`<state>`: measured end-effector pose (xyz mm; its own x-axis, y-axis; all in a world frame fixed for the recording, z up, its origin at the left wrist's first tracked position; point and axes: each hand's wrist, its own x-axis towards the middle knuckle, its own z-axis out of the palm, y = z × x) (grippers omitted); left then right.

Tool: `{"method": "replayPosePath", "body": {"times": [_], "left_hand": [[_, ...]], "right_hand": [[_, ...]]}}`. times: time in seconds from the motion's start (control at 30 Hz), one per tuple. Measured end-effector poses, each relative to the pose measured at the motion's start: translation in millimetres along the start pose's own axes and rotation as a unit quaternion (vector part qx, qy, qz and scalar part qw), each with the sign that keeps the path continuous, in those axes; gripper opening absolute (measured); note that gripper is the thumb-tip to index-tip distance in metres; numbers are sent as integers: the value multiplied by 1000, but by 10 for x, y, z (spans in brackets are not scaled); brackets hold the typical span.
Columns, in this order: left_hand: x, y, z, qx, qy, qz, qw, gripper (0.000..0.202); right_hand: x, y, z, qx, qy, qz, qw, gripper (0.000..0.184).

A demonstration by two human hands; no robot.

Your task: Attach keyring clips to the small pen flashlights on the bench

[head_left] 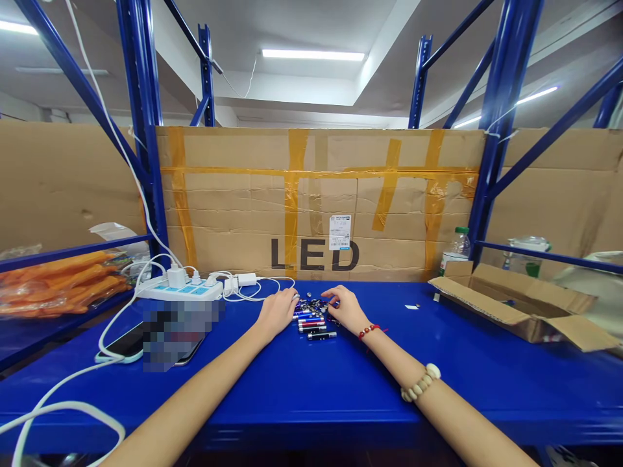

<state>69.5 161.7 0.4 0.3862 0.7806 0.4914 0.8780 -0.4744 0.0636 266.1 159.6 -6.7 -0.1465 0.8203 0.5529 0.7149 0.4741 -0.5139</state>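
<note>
A pile of small shiny metal parts point(316, 305) lies on the blue tabletop between my hands. In front of it, slim pen-like tubes point(311, 323) in blue, red and black lie side by side, and one black tube point(322, 336) is nearest me. My left hand point(278, 310) rests at the pile's left edge, fingers together and curved down; a small silvery glint shows at the fingertips. On the right side, my right hand point(348, 308) has its thumb and fingers bent together over the parts. Whatever either hand holds is too small or hidden to name.
White power strip point(180, 290) with chargers and cables stands at the left, near a phone point(121, 340) and a blurred-out patch. An open cardboard box point(516, 305) and a green-capped bottle point(456, 246) are at the right. A cardboard panel point(233, 207) closes the back between blue posts.
</note>
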Motion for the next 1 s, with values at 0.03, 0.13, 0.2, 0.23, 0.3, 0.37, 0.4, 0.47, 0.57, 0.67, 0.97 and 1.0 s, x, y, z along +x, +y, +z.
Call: {"method": "replayPosePath", "body": {"times": [0.03,0.13,0.2,0.23,0.3,0.37,0.4,0.47,0.57,0.67,0.97,1.0], "left_hand": [[0,-2,2,0,0,1,1000,25],[0,-7,8,-1,2,3,1000,25],[0,-10,12,-2,4,5,1000,26],[0,-11,14,-3,6,6,1000,26],[0,-12,20,-4,9,8,1000,27],[0,-12,26,-6,13,7,1000,28],[-1,-12,28,-7,14,7,1000,28],[-2,-12,30,-8,17,7,1000,27],[-7,-8,29,-8,20,8,1000,26],[-12,-7,27,-7,23,10,1000,25],[-46,58,-49,-29,48,56,997,26],[-55,81,-60,-32,49,71,996,27]], "right_hand": [[2,2,1,1,3,1,1000,35],[8,14,5,6,6,2,1000,35],[9,25,8,8,8,3,1000,36],[9,30,9,9,9,3,1000,36],[8,38,11,11,11,3,1000,37],[7,39,10,13,13,2,1000,36],[6,38,9,14,13,1,1000,37],[4,34,6,17,12,-1,1000,37],[2,27,3,25,8,-2,1000,34],[0,22,0,37,10,1,999,33],[8,-43,1,108,39,41,993,28],[11,-63,5,121,42,49,991,27]]}}
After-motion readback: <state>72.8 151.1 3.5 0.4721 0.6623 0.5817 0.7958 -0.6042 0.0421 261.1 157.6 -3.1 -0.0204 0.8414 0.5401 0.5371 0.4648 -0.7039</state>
